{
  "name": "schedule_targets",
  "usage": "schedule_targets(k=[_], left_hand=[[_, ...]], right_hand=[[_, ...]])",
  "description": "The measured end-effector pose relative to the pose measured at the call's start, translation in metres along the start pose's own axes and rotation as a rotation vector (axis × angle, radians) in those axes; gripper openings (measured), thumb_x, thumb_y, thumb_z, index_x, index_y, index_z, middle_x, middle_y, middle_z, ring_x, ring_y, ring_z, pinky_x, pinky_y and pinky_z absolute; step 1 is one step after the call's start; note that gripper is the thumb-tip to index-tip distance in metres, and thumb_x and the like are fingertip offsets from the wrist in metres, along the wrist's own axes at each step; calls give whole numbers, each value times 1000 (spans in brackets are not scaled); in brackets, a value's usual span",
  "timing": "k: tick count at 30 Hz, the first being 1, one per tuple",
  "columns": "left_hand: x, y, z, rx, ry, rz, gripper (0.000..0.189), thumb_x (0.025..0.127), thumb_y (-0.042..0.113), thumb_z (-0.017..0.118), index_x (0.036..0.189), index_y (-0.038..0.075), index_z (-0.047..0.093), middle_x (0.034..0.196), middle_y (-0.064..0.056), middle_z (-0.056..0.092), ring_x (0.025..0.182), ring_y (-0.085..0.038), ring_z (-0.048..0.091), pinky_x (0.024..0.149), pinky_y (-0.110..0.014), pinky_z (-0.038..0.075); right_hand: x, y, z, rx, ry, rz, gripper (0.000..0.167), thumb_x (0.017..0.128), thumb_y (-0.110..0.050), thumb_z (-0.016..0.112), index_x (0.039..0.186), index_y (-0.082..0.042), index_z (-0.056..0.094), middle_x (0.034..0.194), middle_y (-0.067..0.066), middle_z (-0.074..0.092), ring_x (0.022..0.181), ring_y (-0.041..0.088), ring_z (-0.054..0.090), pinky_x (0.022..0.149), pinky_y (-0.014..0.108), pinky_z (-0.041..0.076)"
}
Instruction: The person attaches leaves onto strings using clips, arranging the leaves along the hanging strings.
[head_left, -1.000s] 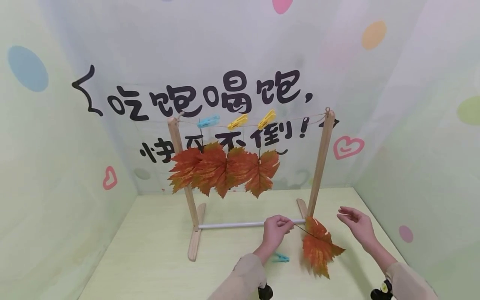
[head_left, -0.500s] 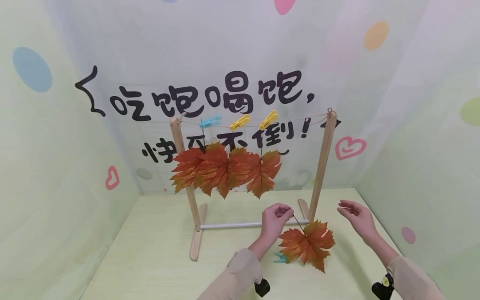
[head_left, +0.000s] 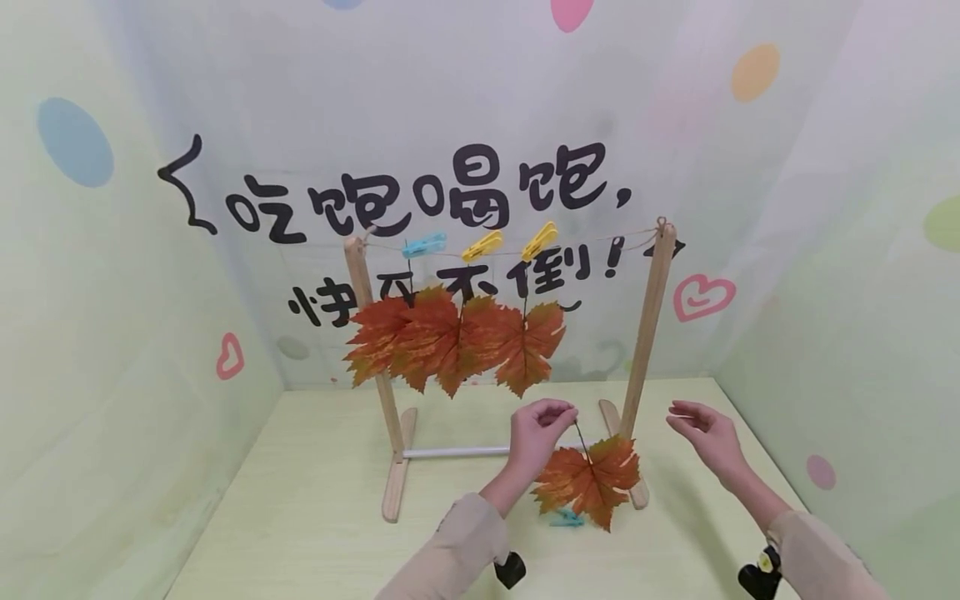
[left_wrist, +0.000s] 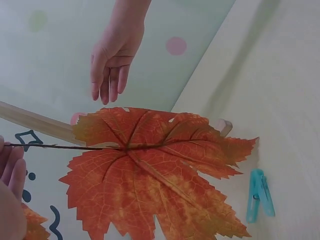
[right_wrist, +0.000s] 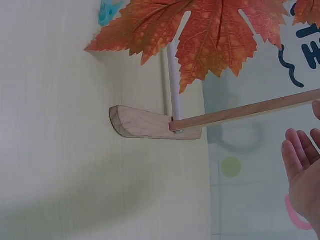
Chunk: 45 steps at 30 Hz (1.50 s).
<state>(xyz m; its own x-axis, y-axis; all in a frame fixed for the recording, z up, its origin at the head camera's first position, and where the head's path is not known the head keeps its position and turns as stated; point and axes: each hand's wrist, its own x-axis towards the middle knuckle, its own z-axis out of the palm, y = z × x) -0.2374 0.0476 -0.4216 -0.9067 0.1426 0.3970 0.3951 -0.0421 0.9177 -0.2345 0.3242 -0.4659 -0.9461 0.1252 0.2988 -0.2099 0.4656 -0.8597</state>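
In the head view my left hand [head_left: 537, 433] pinches the thin dark stem of an orange-red artificial maple leaf [head_left: 588, 482], which hangs below the fingertips in front of the stand's right foot. The left wrist view shows that leaf [left_wrist: 150, 170] large, its stem running to the fingers at the left edge. My right hand [head_left: 708, 437] hovers right of the stand's right post, fingers relaxed, holding nothing. A blue clothespin [head_left: 567, 518] lies on the table, partly behind the leaf; the left wrist view shows this clothespin [left_wrist: 260, 196] whole.
A wooden stand [head_left: 647, 333] carries a string between two posts. One blue clothespin [head_left: 424, 245] and two yellow clothespins [head_left: 482, 246] hold hanging leaves [head_left: 450, 333] there. A white rod [head_left: 457, 452] joins the stand's feet. Printed fabric walls [head_left: 840, 250] surround the table [head_left: 300, 517].
My left hand has moved a little up and left with the leaf, which swung from pointing right to hanging down. The right hand has barely shifted.
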Motion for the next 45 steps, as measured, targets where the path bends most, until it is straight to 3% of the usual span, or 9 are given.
schedule_targets(k=[6, 7, 14, 22, 32, 37, 45], left_hand=[[0, 7, -10, 58, 21, 71, 12, 83, 5, 65, 86, -6, 67, 81, -19, 68, 71, -26, 65, 64, -20, 52], [0, 8, -12, 70, 26, 77, 12, 83, 5, 65, 86, -6, 67, 81, -18, 68, 71, -24, 65, 64, -21, 52], [2, 10, -25, 91, 58, 61, 11, 83, 6, 64, 85, -5, 66, 81, -17, 67, 71, -17, 63, 64, -22, 52], [3, 9, -38, 76, 81, 29, 12, 83, 6, 64, 87, -5, 66, 83, -18, 67, 71, -11, 61, 64, -23, 53], [5, 19, -57, 141, 122, 50, 12, 83, 8, 65, 86, -4, 67, 81, -16, 67, 73, -20, 63, 63, -22, 52], [6, 21, -66, 171, 142, 72, 12, 82, 8, 66, 87, -4, 67, 83, -15, 67, 75, -18, 63, 64, -20, 51], [4, 29, -77, 175, 139, 109, 13, 83, 6, 64, 89, -5, 67, 87, -16, 68, 77, -19, 63, 64, -21, 52]], right_hand=[[0, -1, 4, 17, -8, -5, 39, 86, -14, 62, 116, 10, 54, 106, 19, 62, 83, -4, 59, 68, 10, 46], [0, -2, 5, 17, -9, -7, 38, 86, -13, 62, 116, 10, 54, 107, 24, 60, 83, -3, 59, 68, 10, 46], [-2, -3, 17, 42, -33, -16, 37, 87, -13, 61, 115, 10, 54, 108, 28, 58, 82, -5, 57, 68, 11, 46], [-10, -3, 40, 81, -120, 24, 38, 86, -10, 61, 115, 13, 52, 110, 30, 56, 82, -8, 55, 69, 14, 48], [-17, 0, 69, 82, -229, 39, 38, 84, -9, 64, 115, 10, 54, 105, 23, 61, 86, 5, 58, 72, 17, 48], [-22, 4, 84, 110, -290, 69, 40, 83, -10, 66, 115, 10, 54, 105, 21, 61, 87, 12, 60, 72, 19, 50], [-32, 16, 111, 23, -422, -6, 43, 80, -15, 69, 110, 13, 55, 103, 27, 59, 88, 28, 61, 72, 24, 51]])
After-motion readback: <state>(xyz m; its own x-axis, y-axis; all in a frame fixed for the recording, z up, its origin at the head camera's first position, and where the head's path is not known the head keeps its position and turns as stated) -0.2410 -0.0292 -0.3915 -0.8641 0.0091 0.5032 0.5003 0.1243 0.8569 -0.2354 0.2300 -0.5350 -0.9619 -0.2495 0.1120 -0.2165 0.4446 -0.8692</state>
